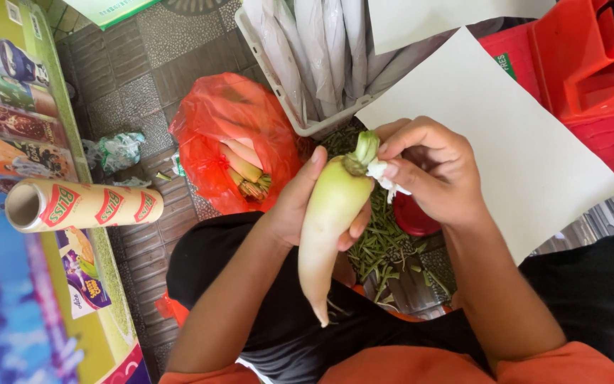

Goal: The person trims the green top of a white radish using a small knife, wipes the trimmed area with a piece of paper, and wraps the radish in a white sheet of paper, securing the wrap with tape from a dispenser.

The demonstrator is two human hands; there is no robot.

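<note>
A long white radish (328, 220) with a trimmed green top points down over my lap. My left hand (300, 203) is wrapped around its upper half from behind. Fingers of my right hand (431, 171) pinch a small white scrap (385, 176) against the radish's stem end. A sheet of white paper (506, 135) lies just beyond my right hand.
A red plastic bag (232, 139) with more vegetables sits on the tiled floor. Green trimmings (385, 242) litter the floor below my hands. A white crate (321, 57) holds wrapped radishes. A roll of wrap (83, 205) rests on a printed surface at left; a red plastic stand (584, 64) is at right.
</note>
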